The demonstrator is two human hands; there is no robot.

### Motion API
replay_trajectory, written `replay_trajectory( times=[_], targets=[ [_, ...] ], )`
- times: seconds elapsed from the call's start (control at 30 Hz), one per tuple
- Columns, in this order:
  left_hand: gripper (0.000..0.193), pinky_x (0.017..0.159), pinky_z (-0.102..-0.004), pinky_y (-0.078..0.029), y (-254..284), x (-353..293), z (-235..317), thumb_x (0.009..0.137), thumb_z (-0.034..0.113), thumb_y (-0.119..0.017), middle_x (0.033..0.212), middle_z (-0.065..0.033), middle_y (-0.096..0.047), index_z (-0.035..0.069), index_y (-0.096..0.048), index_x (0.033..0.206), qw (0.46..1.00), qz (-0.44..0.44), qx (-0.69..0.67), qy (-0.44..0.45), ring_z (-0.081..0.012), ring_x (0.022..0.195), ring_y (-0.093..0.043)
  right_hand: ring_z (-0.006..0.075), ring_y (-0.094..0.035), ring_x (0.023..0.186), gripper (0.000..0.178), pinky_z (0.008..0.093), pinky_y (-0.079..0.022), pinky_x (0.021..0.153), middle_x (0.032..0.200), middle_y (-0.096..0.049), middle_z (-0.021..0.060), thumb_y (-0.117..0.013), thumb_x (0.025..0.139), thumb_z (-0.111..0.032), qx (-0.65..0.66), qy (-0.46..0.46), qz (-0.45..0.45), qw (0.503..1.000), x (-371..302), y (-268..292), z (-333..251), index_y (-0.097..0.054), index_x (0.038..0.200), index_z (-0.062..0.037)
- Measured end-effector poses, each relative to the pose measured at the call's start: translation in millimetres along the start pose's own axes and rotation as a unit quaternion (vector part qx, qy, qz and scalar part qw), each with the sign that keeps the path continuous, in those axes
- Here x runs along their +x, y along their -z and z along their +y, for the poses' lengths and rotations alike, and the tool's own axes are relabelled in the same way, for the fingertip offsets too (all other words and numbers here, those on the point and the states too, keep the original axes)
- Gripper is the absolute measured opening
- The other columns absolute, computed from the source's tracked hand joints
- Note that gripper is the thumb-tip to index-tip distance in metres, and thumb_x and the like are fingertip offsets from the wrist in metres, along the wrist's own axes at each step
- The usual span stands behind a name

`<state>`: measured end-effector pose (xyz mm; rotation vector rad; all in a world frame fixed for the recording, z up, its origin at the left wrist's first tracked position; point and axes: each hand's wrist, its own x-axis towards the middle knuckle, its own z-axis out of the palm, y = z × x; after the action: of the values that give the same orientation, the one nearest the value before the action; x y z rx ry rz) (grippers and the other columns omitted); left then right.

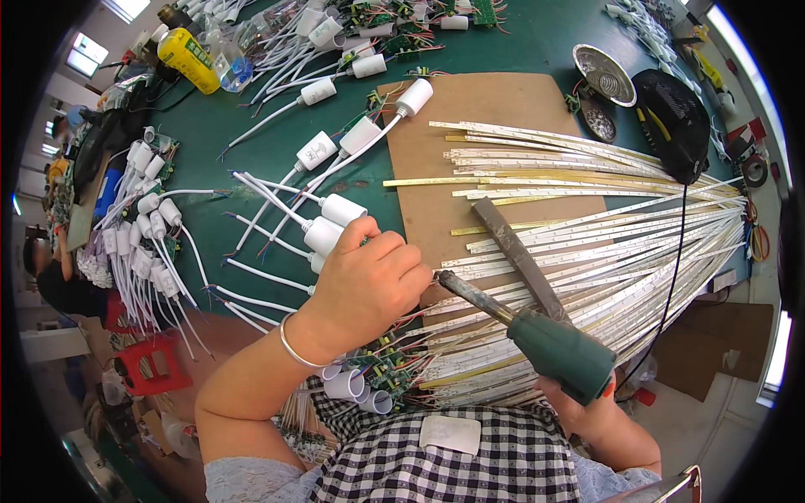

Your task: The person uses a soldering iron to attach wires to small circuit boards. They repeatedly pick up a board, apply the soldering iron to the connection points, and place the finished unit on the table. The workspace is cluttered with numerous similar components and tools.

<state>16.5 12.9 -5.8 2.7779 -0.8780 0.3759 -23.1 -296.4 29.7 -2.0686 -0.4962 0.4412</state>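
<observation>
My left hand [377, 272] is closed in a pinch in the middle of the view. What its fingertips hold is hidden. My right hand [579, 407], partly covered, grips a soldering iron [558, 352] with a thick green handle. The iron's dark tip ends right beside my left fingertips. Below my left wrist lie green circuit boards [381, 365] with thin coloured wires and white plastic caps [344, 384]. White cylinders [342, 210] with white cables and bare coloured wire ends lie just beyond my left hand. Many LED strips [537, 243] fan out to the right.
A dark flat bar [524, 260] lies across the strips, over a brown board [478, 101] on the green table [537, 50]. At the back right are a metal bowl [605, 74] and a black mesh item [671, 117]. A yellow bottle [186, 59] and more cabled cylinders [147, 226] occupy the left.
</observation>
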Motion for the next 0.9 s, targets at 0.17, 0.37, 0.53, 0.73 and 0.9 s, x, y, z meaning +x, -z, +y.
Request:
replay_trajectory(
  times=[0.17, 0.37, 0.53, 0.73, 0.9],
  targets=[
    [0.018, 0.084, -0.0378, -0.038, -1, 0, -1, 0.064, 0.011, -0.072, 0.078, 0.0027, -0.058, 0.013, -0.062, 0.079, 1.000, -0.003, -0.001, -0.002, -0.0161, 0.080, -0.057, 0.0293, -0.064, 0.102, 0.031, 0.0360, -0.051, 0.088, 0.110, -0.066, 0.0120, -0.075, 0.077, -0.010, -0.054, 0.082, 0.013, 0.995, 10, 3, -6, -0.067, 0.106, -0.0053],
    [0.016, 0.084, -0.0381, -0.038, 0, 0, -1, 0.065, 0.011, -0.072, 0.077, 0.0027, -0.058, 0.013, -0.063, 0.078, 1.000, -0.006, 0.007, -0.002, -0.0160, 0.080, -0.057, 0.0309, -0.065, 0.097, 0.028, 0.0359, -0.051, 0.084, 0.107, -0.067, 0.0141, -0.069, 0.079, -0.005, 0.020, -0.013, 0.042, 0.999, -5, 9, 4, -0.067, 0.107, -0.0023],
    [0.015, 0.085, -0.0387, -0.038, 0, 1, 0, 0.065, 0.011, -0.072, 0.077, 0.0026, -0.057, 0.014, -0.063, 0.077, 1.000, -0.007, 0.008, -0.002, -0.0159, 0.080, -0.056, 0.0165, -0.062, 0.064, 0.052, 0.0275, -0.051, 0.056, 0.117, -0.061, 0.0173, -0.058, 0.093, -0.028, 0.069, 0.038, 0.068, 0.995, -7, 10, 18, -0.047, 0.131, 0.0066],
    [0.014, 0.085, -0.0394, -0.037, 2, 3, 1, 0.065, 0.011, -0.072, 0.077, 0.0022, -0.057, 0.013, -0.063, 0.076, 1.000, -0.011, 0.007, 0.001, -0.0163, 0.080, -0.057, 0.0167, -0.063, 0.066, 0.044, 0.0281, -0.051, 0.060, 0.109, -0.063, 0.0148, -0.060, 0.090, -0.021, 0.132, 0.035, 0.060, 0.989, -8, 5, 17, -0.052, 0.125, 0.0046],
    [0.014, 0.086, -0.0396, -0.037, 3, 3, 1, 0.065, 0.011, -0.072, 0.077, 0.0021, -0.057, 0.013, -0.063, 0.076, 1.000, -0.011, 0.008, 0.002, -0.0166, 0.082, -0.057, 0.0153, -0.064, 0.067, 0.028, 0.0282, -0.052, 0.061, 0.091, -0.067, 0.0105, -0.061, 0.088, -0.005, 0.144, 0.006, 0.091, 0.985, -5, 4, 9, -0.063, 0.114, 0.0016]
  ],
)
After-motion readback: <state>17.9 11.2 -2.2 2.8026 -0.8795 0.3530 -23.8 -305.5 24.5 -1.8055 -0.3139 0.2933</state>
